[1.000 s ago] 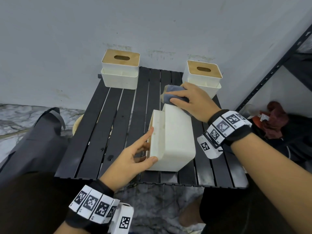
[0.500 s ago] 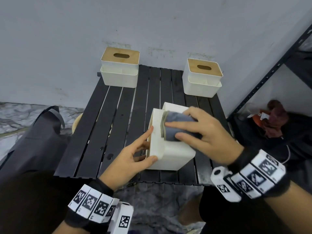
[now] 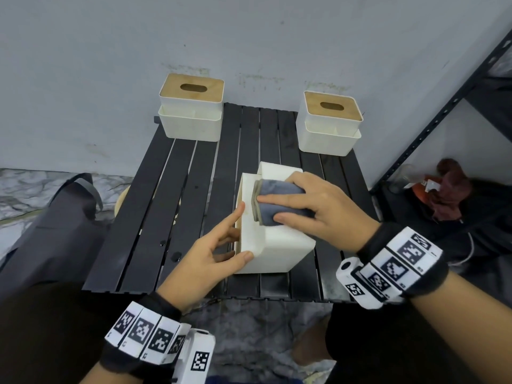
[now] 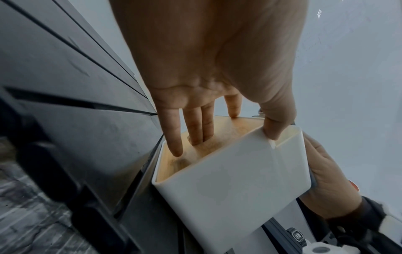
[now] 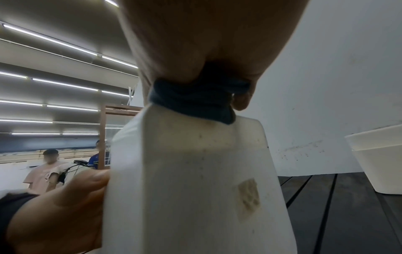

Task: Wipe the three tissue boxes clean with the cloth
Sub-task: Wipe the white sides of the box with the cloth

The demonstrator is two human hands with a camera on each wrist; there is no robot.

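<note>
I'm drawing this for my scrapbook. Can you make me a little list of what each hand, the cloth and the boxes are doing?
Left hand: steadies the near box, fingers flat on its lid, thumb on a corner
Right hand: holds the cloth, pressing it on the near box
Cloth: blue-grey, folded
Near box: on its side on the table, lid facing left
Left back box: upright by the wall, untouched
Right back box: upright by the wall, untouched

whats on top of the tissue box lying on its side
A folded blue-grey cloth, pressed down by the right hand. The tissue box surface beneath the cloth is covered, so its cleanliness cannot be seen.
</note>
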